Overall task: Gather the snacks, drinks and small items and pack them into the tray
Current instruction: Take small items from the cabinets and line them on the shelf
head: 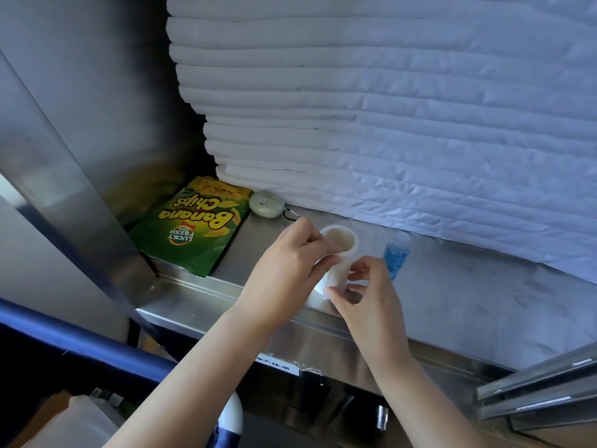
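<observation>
While two bare hands hold a white cup (341,242) tilted over the front of a steel shelf (484,302), the other items wait beside it. Far left of the cup, a green Banana Chips bag (190,227) lies flat against the shelf's side wall. Between that bag and the cup sits a small pale-green oval case (266,204) with a clip on a loop. The left hand (287,270) pinches the cup's near rim with thumb and fingertips. The right hand (368,299) curls thumb and fingers around the cup's lower end, near the shelf's front lip. Just right of the cup stands a small blue bottle (396,253) with a clear cap. Behind the cup rises a tall stack of folded white linen (387,108).

No tray is in view, so nothing counts as packed. The cup's mouth is open and something pale shows inside; whether it is liquid cannot be told. Carried at this tilt, it could spill over the rim. A light rim pinch might also slip, dropping the cup off the lip. The right hand could knock the bottle over, since it stands so close.
</observation>
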A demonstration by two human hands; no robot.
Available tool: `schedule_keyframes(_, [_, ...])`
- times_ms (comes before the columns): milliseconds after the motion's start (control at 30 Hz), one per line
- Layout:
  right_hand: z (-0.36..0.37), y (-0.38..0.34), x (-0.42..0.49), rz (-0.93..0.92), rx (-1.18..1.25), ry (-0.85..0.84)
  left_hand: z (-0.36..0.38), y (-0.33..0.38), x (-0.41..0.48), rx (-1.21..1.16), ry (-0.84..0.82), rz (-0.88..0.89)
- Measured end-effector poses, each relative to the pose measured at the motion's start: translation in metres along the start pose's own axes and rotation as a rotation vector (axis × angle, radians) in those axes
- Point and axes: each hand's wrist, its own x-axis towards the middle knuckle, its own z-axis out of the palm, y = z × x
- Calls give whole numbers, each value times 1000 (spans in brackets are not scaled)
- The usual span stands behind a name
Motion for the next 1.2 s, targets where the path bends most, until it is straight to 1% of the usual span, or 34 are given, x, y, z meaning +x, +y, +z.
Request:
schedule_keyframes(100, [1,2,3,-6,-75,-44,1,-1,1,11,19,2])
schedule_keyframes(233, [-5,-4,4,7,-93,-76,-4,-4,4,67,22,23])
schedule_keyframes(300, [-16,-6,6,-94,-129,14,-9,-7,7,106,38,19])
schedule_keyframes(367, [-30,-3,14,-190,-155,161,-15,-13,10,156,61,12])
schedule_keyframes(433, [-44,3,27,-201,-145,276,-20,-18,12,205,83,6])
schedule_keyframes(500, [-52,9,38,-172,-154,305,-23,-24,14,237,95,1])
schedule_keyframes(633, [-52,15,45,-95,-168,210,-21,-32,15,290,82,0])
schedule_keyframes(733, [-50,19,47,-95,-140,183,-15,-35,14,306,74,-13])
schedule_keyframes(833, [-51,21,50,20,49,128,-12,-38,12,284,98,-33])
schedule_keyframes(900, [-51,24,54,63,188,60,-11,-39,11,280,109,-52])
schedule_keyframes(967, [-52,26,58,63,249,-10,-10,-38,11,277,119,-64])
schedule_keyframes(1033, [-54,27,62,51,255,-54,-9,-37,12,267,121,-66])
schedule_keyframes(1200, [-57,33,64,59,280,-74,-11,-36,13,251,128,-55])
